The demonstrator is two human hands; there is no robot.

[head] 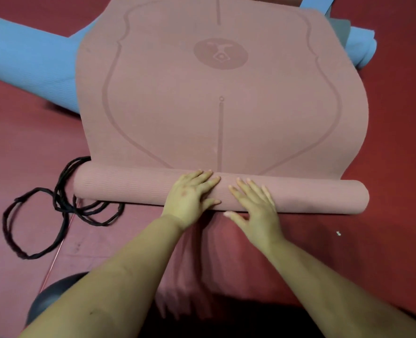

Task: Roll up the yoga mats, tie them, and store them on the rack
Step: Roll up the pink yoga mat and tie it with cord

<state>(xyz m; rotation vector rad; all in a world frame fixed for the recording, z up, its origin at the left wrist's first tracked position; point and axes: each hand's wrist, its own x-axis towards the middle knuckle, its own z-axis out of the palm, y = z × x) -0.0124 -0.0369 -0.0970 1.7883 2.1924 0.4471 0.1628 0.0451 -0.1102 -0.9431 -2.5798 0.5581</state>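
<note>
Pink yoga mat (221,93) half rolled, roll at 6 o'clock, far end cut off at 12. Left hand (189,196) and right hand (255,206) flat on roll, fingers straight, grasping nothing. Blue mat (28,59) partly hidden beneath, 10 o'clock. Black cords (63,206) touching, perhaps under, roll's 9 o'clock end. Open red floor (392,142) at 3.

Pink yoga mat (221,106): partly rolled, roll nearest the viewer, remainder flat on the red floor (397,142). Left hand (189,196) and right hand (255,206): both flat on the roll, fingers (253,189) spread and straight. Black cords (63,206): looped at the roll's left end. Blue mat (28,62): beneath the pink one, crosswise.
</note>
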